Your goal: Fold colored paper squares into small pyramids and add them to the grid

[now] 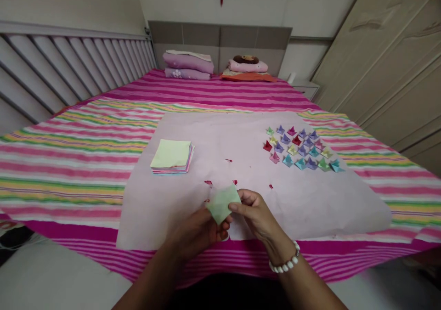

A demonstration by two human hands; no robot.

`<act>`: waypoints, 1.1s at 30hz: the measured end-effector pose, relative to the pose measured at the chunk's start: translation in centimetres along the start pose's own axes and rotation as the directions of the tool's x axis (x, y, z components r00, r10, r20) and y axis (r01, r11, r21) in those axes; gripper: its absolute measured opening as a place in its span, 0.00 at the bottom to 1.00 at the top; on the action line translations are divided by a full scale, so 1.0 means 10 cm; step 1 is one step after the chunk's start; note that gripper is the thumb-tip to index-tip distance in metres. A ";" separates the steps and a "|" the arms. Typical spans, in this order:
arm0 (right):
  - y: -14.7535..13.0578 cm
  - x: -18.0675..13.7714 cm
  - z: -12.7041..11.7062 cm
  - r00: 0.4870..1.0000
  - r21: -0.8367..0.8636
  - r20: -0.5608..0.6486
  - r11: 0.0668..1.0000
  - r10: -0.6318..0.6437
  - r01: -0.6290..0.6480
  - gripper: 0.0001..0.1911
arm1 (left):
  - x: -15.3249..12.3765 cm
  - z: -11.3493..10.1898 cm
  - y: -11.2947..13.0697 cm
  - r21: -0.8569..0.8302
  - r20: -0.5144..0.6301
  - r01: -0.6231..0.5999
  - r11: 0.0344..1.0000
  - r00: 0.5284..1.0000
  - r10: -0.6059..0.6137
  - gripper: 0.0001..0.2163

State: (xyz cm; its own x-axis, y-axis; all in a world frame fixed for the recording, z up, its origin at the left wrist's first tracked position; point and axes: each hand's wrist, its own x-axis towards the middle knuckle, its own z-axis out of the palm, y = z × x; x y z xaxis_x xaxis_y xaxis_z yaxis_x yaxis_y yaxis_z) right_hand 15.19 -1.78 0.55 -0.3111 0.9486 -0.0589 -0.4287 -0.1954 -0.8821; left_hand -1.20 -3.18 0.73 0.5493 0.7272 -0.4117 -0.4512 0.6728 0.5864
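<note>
A green paper (222, 203) is held just above the pink sheet (310, 204) spread on the bed (69, 163), near its front edge. The grip of the left hand (198, 229) is closed on the paper's lower corner, and that of the right hand (257, 213) is pinched on its right edge, so both are clamped on the one piece. A fold seems to be in hand. For a clean crease, the edges are best lined up before pressure is applied, and the crease run from the middle outward while the far side is pinned. The paper looks thin and easily skewed. A stack of squares (172, 156) lies well apart to the left, and folded pieces (301, 150) are set in rows to the right.
</note>
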 end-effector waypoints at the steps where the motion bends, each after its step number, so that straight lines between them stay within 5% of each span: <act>1: 0.00 0.01 -0.01 0.999 -0.004 -0.031 1.000 -0.009 0.009 0.10 | 0.01 -0.01 0.03 0.082 -0.043 -0.058 0.995 0.997 0.061 0.11; 6: -0.02 0.03 -0.02 0.986 -0.037 -0.162 0.999 -0.027 0.021 0.13 | -0.03 -0.06 0.21 0.514 -0.059 -0.340 0.788 0.902 0.427 0.22; 9: -0.01 0.03 0.00 0.989 -0.056 -0.149 0.998 -0.013 0.005 0.13 | -0.09 -0.05 0.29 0.684 -0.032 -0.310 0.660 0.892 0.452 0.16; 15: -0.01 0.00 0.00 0.992 -0.099 -0.127 0.995 -0.014 0.001 0.11 | -0.11 0.00 0.33 0.758 0.046 -0.334 0.560 0.884 0.465 0.10; 23: 0.00 -0.03 -0.03 0.992 -0.070 -0.125 0.997 -0.031 0.022 0.08 | -0.13 0.00 0.31 0.692 0.011 -0.325 0.645 0.897 0.441 0.08; 33: -0.07 -0.09 -0.05 0.981 -0.186 0.062 0.964 -0.182 0.191 0.11 | -0.15 -0.02 0.31 0.698 0.020 -0.313 0.644 0.908 0.419 0.07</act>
State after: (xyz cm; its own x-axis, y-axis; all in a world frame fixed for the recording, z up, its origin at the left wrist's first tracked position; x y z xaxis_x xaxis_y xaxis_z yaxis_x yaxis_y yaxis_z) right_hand 16.16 -2.39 0.96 -0.2801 0.9508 0.1321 -0.3145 0.0391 -0.9484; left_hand -3.60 -2.14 3.06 0.3238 0.9393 -0.1135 0.0278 0.1105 0.9935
